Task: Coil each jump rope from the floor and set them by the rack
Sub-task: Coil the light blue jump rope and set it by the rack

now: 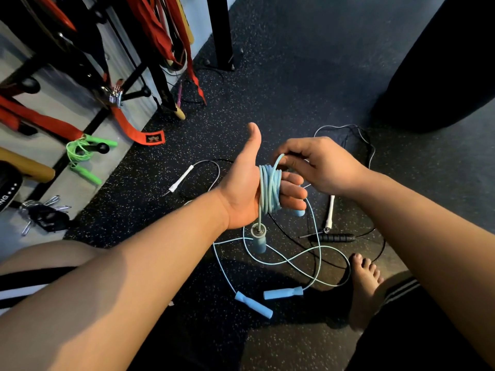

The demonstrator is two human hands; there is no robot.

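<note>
Blue rope (270, 191), likely light and springy, coils round the left grip's (246, 188) straight fingers. The right grip (321, 167) pinches its slack, best held near the coil.

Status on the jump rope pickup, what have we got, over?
Left hand fingers out, blue rope wound round them. Right hand pinching a loop. White-handled rope, black-handled rope loose on floor; green rope coiled.

Right hand (321, 164): fingertips curled under, hidden behind the blue rope (270, 190). Rack (85, 60) cut off by top and left edges. Red strap label (154, 138) too small to read.
</note>
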